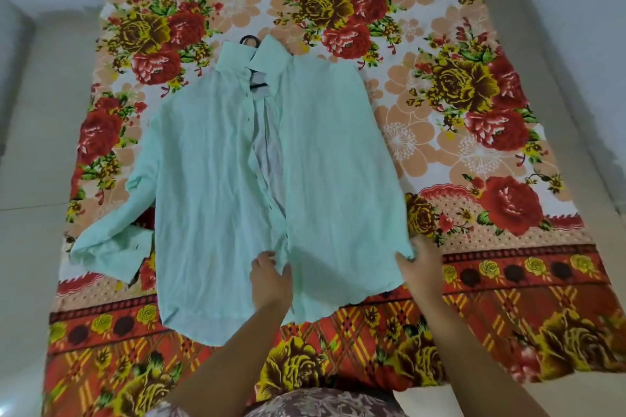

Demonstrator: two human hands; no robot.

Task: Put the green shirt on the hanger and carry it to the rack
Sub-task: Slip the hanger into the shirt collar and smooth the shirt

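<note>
The pale mint-green long-sleeved cotton shirt [210,179] lies flat and front-up on a red, orange and yellow rose-printed bed sheet [474,95], which we see spread over a pale grey floor [34,118]. A black plastic hanger [258,85] sits inside the shirt. Its hook pokes out above the raised collar and a short piece of its bar shows in the open neck. The front is unbuttoned, with a narrow gap running down the middle. One sleeve [111,237] trails out to our left, its cuff folded back on the sheet. At the bottom edge we see a brown floral-patterned garment [321,403] on the person. Nothing lies over the shirt.

Both hands reach to its lower end, the hem nearest to us. The left grip [271,278] is at the centre opening, thumb and curled fingers closed on the inner edge of the front panel on our right. The right grip [421,267] pinches the outer corner of that same panel, so the panel is held between the two.
</note>
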